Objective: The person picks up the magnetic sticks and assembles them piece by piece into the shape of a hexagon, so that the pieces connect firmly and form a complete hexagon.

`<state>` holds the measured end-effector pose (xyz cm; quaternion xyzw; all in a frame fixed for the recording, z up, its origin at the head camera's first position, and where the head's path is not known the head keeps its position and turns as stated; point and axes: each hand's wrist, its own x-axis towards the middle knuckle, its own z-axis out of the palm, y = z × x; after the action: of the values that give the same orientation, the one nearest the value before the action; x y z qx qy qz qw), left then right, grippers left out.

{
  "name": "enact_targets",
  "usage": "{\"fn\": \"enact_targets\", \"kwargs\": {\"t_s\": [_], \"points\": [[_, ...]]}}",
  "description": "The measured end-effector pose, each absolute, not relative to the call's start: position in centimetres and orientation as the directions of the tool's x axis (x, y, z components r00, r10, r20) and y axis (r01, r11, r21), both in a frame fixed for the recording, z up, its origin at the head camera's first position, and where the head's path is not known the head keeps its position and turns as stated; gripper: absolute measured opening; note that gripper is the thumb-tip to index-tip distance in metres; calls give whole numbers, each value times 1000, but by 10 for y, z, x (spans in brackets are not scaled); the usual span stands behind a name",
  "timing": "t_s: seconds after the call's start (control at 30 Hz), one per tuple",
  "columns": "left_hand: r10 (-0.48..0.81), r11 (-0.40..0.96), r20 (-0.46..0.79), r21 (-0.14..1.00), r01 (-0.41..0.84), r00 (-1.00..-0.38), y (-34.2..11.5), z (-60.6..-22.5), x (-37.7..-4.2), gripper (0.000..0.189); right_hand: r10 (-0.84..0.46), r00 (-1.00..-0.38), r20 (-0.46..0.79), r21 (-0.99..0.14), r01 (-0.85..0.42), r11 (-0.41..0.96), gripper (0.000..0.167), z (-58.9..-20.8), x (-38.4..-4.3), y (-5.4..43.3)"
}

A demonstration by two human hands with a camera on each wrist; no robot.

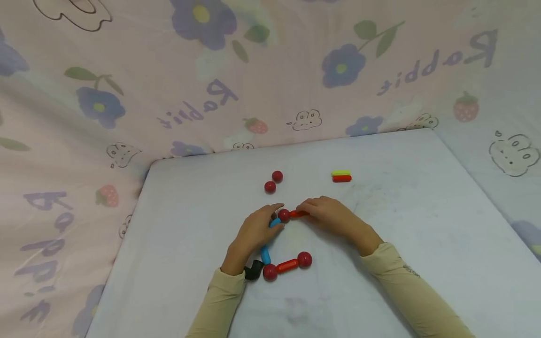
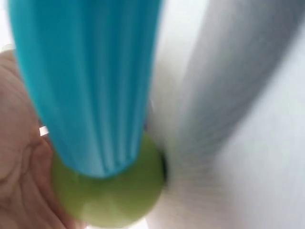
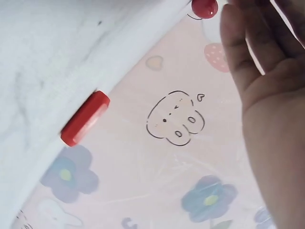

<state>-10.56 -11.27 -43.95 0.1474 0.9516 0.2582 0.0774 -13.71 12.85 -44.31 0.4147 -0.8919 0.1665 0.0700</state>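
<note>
My left hand arches over a chain of magnetic-looking toy rods and balls. Its thumb and forefinger pinch the upper blue rod, close to a red ball. A green ball, hidden in the head view, lies beside the palm at the end of a blue rod. My right hand pinches a short red rod that meets the red ball from the right. Nearer the body, the lower blue rod reaches another red ball, joined by a red rod to a third.
Two loose red balls lie behind the hands on the white table. A yellow rod and a red rod lie side by side farther right. Black wrist gear sits beside the near ball. Printed cloth hangs behind.
</note>
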Motion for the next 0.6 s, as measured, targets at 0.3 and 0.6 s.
{"fn": "enact_targets", "kwargs": {"t_s": [0.3,0.6], "points": [[258,847,-69,495,192,-964,-122,-437,-108,44,-699,-664,265,-209,-748,630,43,-446,-135,119],[154,817,-126,574,55,-980,-142,-436,-116,36,-681,-715,160,-218,-698,682,50,-444,-133,121]]}}
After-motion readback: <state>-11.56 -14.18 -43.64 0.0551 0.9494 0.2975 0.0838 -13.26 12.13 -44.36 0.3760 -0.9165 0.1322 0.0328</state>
